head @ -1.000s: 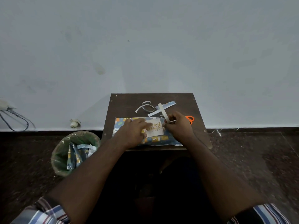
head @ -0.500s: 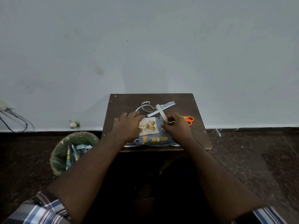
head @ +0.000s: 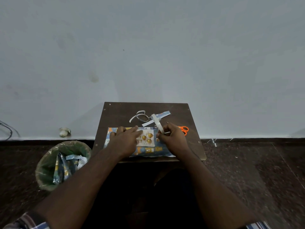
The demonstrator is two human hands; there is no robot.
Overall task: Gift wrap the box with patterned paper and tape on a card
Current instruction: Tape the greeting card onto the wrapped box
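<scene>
Head view: your left hand point(head: 127, 140) presses the card point(head: 146, 139) flat on the wrapped box point(head: 148, 151) atop the table point(head: 118, 114); right hand point(head: 173, 138) pinches tape strip point(head: 158, 123). Next, probably, tape the card's edge.

A small dark wooden surface point(head: 118, 116) carries the wrapped box point(head: 148, 151), orange scissors point(head: 184, 129), a curled white strip point(head: 140, 116) and a paper offcut point(head: 162, 114).

No readable text anywhere. The card point(head: 146, 139) under my left hand point(head: 126, 141) carries gold balloons and a line of script, too small and blurred to make out.
</scene>
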